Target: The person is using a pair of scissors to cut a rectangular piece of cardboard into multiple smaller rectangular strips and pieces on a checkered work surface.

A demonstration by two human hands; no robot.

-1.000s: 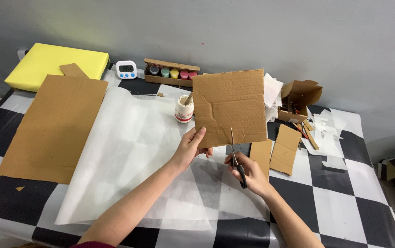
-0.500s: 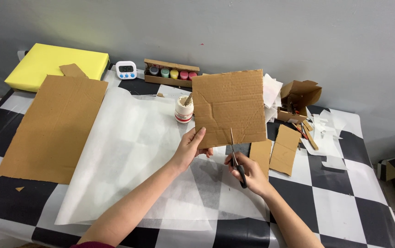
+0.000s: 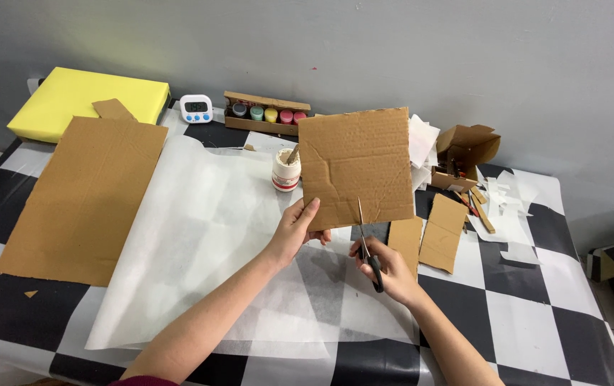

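While the left hand (image 3: 298, 227) pinches the lower-left corner of a square cardboard sheet (image 3: 358, 166), holding it upright above the white paper (image 3: 207, 236), the right hand (image 3: 385, 268) grips black-handled scissors (image 3: 367, 243), fingers closed through the loops, blades entering the sheet's bottom edge. At 11 o'clock of the sheet stands a small white jar (image 3: 286, 170). At 9 o'clock lies a large cardboard panel (image 3: 85, 193). Cardboard offcuts (image 3: 441, 232) lie at 4 o'clock.
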